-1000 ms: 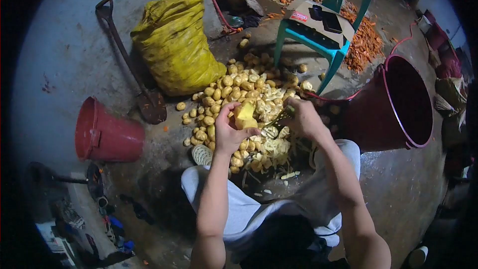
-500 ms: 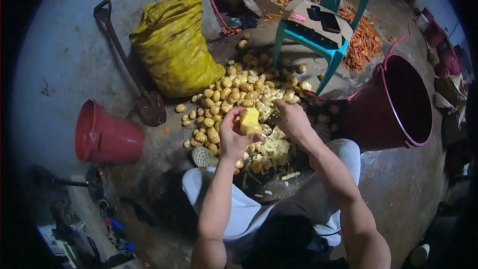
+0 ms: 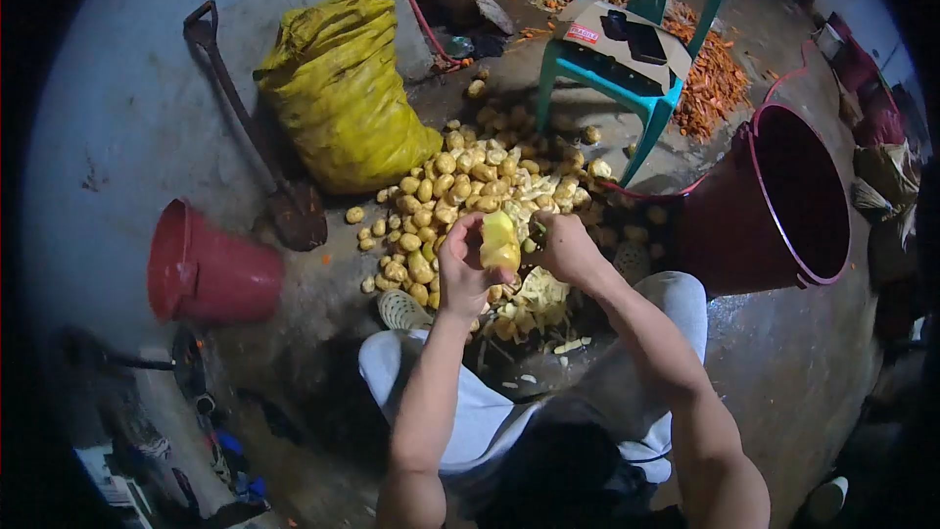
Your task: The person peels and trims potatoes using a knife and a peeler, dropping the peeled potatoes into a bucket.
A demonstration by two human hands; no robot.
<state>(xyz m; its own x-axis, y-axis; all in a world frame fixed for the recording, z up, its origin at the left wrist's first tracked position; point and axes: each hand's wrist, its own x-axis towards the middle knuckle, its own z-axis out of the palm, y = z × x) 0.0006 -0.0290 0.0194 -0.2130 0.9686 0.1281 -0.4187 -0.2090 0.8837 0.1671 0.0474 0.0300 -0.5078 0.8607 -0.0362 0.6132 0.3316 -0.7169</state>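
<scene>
A partly peeled potato (image 3: 500,243) sits in my left hand (image 3: 464,264), whose fingers and thumb wrap its left side and bottom. Just to its right, my right hand (image 3: 568,250) is closed round a small green-handled tool (image 3: 535,235), mostly hidden by the fingers; its kind is hard to make out. The tool is close beside the potato. Unpeeled potatoes (image 3: 421,191) lie in a heap beyond my hands, and pale peelings (image 3: 537,302) are piled beneath them.
A yellow sack (image 3: 343,98) and a shovel (image 3: 296,211) lean at the left, near a red bucket (image 3: 220,269). A large dark red tub (image 3: 729,216) lies tilted at the right. Behind stands a green chair (image 3: 651,108) holding cardboard, by orange peelings (image 3: 713,88).
My right hand has moved left and inward, closer to the potato. My left hand has shifted slightly right, and the potato now stands more upright in it.
</scene>
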